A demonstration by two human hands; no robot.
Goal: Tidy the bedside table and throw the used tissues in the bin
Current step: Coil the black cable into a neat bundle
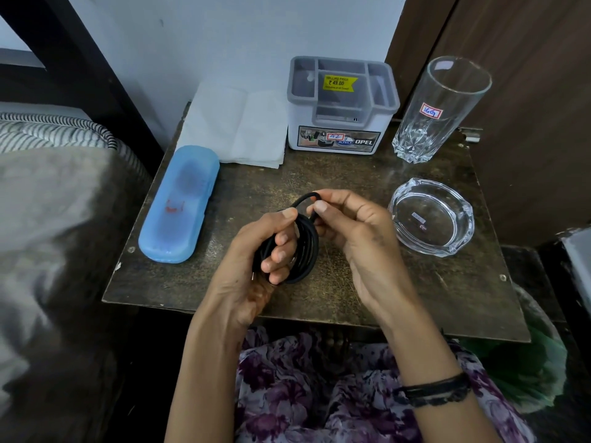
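A coiled black cable is held over the middle of the dark bedside table. My left hand grips the coil, fingers through its loops. My right hand pinches the cable's loose loop at the top between thumb and forefinger. A flat stack of white tissues lies at the table's back left, against the wall.
A blue plastic case lies along the table's left edge. A grey-and-white organiser box stands at the back, a tall empty glass to its right, and a glass ashtray in front of the tall glass. A bed is at left; a green-lined bin sits low right.
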